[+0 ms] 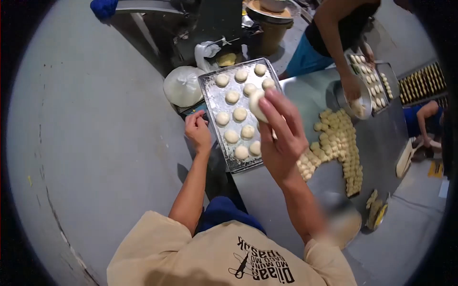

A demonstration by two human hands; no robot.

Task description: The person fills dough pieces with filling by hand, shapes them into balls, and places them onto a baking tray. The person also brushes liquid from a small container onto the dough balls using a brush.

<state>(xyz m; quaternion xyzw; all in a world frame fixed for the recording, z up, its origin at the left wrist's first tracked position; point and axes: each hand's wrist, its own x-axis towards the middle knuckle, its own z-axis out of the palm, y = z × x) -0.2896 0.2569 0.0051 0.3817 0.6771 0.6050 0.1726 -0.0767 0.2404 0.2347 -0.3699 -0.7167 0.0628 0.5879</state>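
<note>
My right hand (285,131) is raised over the baking tray (206,90), its fingers closed round a pale dough ball (256,106). Several round dough balls (240,114) sit spaced apart on the worn metal tray, and my right hand hides part of its right side. By the tray's left edge, my left hand (197,132) has loosely bent fingers and nothing visible in them. Right of my right forearm, many small dough pieces (331,140) lie bunched on the metal table (267,205).
Across the table, another person's hand (352,88) reaches into a metal bowl (366,102). Beyond it are a tray of shaped dough (377,97) and a darker filled tray (422,83). A tied plastic bag (182,86) stands left of my tray. Another person (424,119) is at the far right.
</note>
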